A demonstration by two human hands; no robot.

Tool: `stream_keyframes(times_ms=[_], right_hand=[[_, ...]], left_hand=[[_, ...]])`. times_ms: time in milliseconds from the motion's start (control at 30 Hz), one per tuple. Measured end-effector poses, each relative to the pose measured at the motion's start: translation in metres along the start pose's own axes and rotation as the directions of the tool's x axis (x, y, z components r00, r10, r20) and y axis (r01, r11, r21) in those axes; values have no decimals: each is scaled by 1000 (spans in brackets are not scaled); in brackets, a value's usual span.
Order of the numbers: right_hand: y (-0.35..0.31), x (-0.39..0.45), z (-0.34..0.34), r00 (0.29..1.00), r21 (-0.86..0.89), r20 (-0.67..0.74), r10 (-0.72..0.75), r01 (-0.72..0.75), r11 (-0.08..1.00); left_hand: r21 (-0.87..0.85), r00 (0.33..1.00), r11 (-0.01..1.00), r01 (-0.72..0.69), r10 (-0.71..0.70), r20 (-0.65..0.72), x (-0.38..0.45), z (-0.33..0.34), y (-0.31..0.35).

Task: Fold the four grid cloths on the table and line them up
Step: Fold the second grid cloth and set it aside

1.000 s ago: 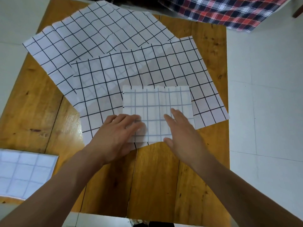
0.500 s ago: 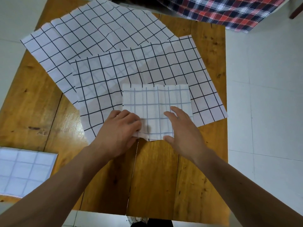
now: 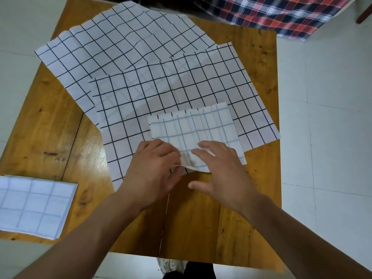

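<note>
White folded grid cloth [image 3: 193, 127] lying near worktop [image 3: 60, 121] centre, on top of unfolded grid cloth [image 3: 181, 91], which is overlapping a second unfolded grid cloth [image 3: 124, 41] further back. Finished folded cloth [image 3: 34, 206] sitting well apart at near-left worktop edge, partly out of frame. Red plaid fabric [image 3: 271, 11] hanging at far right, not part of the set.

Left hand [image 3: 155, 170] pinching the near edge of the folded grid cloth, fingers curled, a thin lip of fabric lifting between the two hands. Right hand [image 3: 219, 168] resting flat on the same cloth, fingers relaxed and spread, holding nothing.

Judging step: picking up or tidying the second folded piece, two cloths not yet folded.

Risks: pinching only the top layer, so the fold opening up on lifting. Dragging the piece sideways and pulling the unfolded cloth underneath along with it, since touching across the whole base. Pressing with the right hand while lifting with the left, skewing the stacked edges. Placing it crooked beside the finished one, spoiling the line-up.
</note>
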State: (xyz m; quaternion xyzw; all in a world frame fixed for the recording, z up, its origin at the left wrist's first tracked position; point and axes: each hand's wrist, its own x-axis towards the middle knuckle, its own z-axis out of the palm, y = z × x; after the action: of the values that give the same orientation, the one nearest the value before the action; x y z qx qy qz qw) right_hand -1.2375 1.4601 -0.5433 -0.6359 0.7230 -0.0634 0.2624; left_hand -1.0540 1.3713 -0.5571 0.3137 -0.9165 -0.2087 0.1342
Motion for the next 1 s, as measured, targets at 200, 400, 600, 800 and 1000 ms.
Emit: stream_keyframes(times_ms=[200, 400, 600, 800, 1000], right_hand=[[5, -13, 12, 969, -48, -230, -88, 79, 996], [32, -27, 15, 921, 13, -327, -213, 229, 973], [56, -34, 20, 874, -28, -396, -282, 296, 955], [78, -34, 33, 902, 23, -405, -150, 174, 984], [89, -44, 50, 928, 58, -324, -183, 213, 975]], left_hand=[[-75, 992, 990, -123, 122, -17, -4, 2, 38], [96, 989, 992, 76, -87, 118, -4, 3, 1], [121, 997, 992, -44, 37, 62, -6, 2, -4], [127, 990, 988, -90, 74, 122, -43, 9, 9], [28, 991, 999, -43, 39, 130, -60, 26, 11]])
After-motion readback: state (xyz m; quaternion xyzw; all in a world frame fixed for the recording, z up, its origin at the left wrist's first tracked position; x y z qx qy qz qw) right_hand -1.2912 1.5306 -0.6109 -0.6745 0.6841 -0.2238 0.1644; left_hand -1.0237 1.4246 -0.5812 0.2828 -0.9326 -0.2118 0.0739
